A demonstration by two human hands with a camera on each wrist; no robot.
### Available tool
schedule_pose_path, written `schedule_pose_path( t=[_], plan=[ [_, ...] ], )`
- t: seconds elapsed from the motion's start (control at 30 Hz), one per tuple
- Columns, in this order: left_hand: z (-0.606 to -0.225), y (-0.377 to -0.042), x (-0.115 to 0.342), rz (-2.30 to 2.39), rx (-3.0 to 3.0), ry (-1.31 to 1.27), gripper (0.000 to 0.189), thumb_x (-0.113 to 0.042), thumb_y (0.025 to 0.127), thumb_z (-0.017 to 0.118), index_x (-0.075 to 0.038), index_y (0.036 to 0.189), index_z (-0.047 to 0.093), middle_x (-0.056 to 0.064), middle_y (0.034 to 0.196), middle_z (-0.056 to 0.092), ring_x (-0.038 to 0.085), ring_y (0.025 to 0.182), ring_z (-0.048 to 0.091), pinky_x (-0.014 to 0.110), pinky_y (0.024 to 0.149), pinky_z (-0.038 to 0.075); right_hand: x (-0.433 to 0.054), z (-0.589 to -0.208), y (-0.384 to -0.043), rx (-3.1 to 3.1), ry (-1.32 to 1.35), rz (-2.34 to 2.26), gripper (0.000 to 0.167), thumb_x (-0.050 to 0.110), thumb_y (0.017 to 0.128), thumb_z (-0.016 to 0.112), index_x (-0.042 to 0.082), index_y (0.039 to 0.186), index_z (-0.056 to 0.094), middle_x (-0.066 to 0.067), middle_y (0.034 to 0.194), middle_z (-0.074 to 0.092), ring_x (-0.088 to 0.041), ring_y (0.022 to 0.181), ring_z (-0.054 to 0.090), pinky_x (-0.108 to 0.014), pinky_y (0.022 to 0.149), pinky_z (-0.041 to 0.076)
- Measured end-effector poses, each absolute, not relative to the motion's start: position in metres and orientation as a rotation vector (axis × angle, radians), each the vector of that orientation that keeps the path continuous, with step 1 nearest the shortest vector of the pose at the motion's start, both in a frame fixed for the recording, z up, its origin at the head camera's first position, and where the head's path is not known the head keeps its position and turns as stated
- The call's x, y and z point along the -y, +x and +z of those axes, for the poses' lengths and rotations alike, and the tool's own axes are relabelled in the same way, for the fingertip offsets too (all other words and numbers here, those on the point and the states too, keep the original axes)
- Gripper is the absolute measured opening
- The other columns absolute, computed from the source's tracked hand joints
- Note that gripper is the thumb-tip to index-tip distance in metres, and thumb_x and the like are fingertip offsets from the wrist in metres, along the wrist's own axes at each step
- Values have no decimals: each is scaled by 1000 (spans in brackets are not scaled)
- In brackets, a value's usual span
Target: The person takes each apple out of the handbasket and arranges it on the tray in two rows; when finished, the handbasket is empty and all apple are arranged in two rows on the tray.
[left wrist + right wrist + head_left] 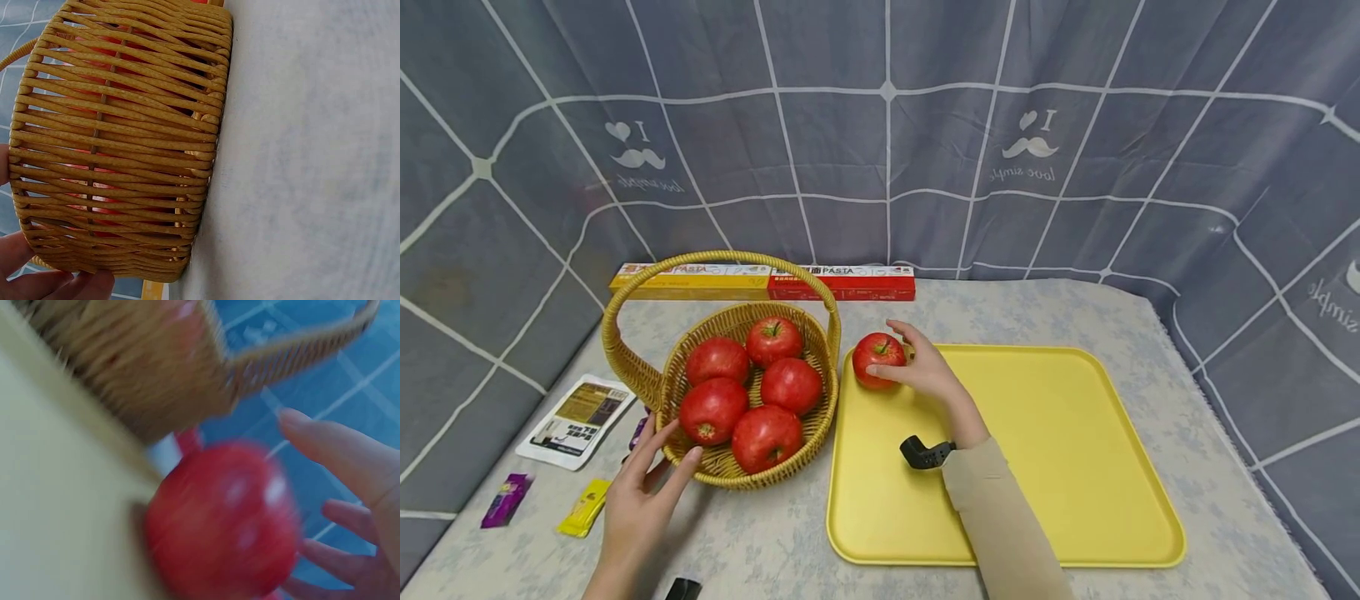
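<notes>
A blue-grey curtain [940, 150], soft and creased, is hanging in folds ruled with white lines, and a pale, blue-mottled cloth [775, 533] is covering the table. A smooth yellow tray [1052, 467] with rounded corners is lying on it. Just beside the tray, a round basket [752, 481] of glossy woven strands is standing upright under its arched, braided handle. Two slim cartons, a yellow box [700, 287] and a red box [842, 288], are lying end to end behind.

The left hand [638, 496] is touching the basket's rim, its fingers spread. The right hand [928, 367] is spreading thumb and fingers about a round, shiny apple [872, 350], which is sitting at the tray's far left corner (the wrist view is blurring here, so I cannot tell whether fingertips are touching it). Five more apples [715, 408] are resting inside the basket. A crinkled yellow packet [584, 508] and a purple packet [505, 500] are lying left of it.
</notes>
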State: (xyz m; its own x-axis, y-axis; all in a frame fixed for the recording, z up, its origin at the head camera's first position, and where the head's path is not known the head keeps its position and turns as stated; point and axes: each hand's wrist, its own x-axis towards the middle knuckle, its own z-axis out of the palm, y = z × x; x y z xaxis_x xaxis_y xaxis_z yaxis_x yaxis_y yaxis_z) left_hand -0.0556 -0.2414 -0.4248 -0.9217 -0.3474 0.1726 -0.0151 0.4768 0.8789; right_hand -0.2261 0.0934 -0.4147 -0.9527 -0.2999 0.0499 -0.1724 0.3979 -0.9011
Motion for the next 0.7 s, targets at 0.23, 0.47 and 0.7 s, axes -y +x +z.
schedule_pose_path(
  t=[0.23,0.47,0.7],
  plan=[
    [-426,-57,241,-1418,2397,303,51,-14,87,69,-6,134,52,0,152,26,4,133,28,0,84,37,-75,-371,-195,-2516,-677,-2080,52,13,83,73,7,129,51,-9,130,53,-23,120,48,-43,98,44],
    [-425,-56,240,-1396,2390,314,49,-15,87,69,-5,132,54,1,151,28,4,132,30,0,83,38,-43,-353,-173,-2274,-989,-2032,42,7,85,70,2,123,54,-15,120,58,-26,111,54,-43,94,48],
    [-425,-56,240,-1392,2397,296,49,-16,87,69,-5,133,53,0,152,27,6,132,31,0,83,38,-17,-355,-174,-2340,-1108,-1689,44,22,85,71,10,125,55,3,122,56,-12,112,51,-25,96,43]
  ],
)
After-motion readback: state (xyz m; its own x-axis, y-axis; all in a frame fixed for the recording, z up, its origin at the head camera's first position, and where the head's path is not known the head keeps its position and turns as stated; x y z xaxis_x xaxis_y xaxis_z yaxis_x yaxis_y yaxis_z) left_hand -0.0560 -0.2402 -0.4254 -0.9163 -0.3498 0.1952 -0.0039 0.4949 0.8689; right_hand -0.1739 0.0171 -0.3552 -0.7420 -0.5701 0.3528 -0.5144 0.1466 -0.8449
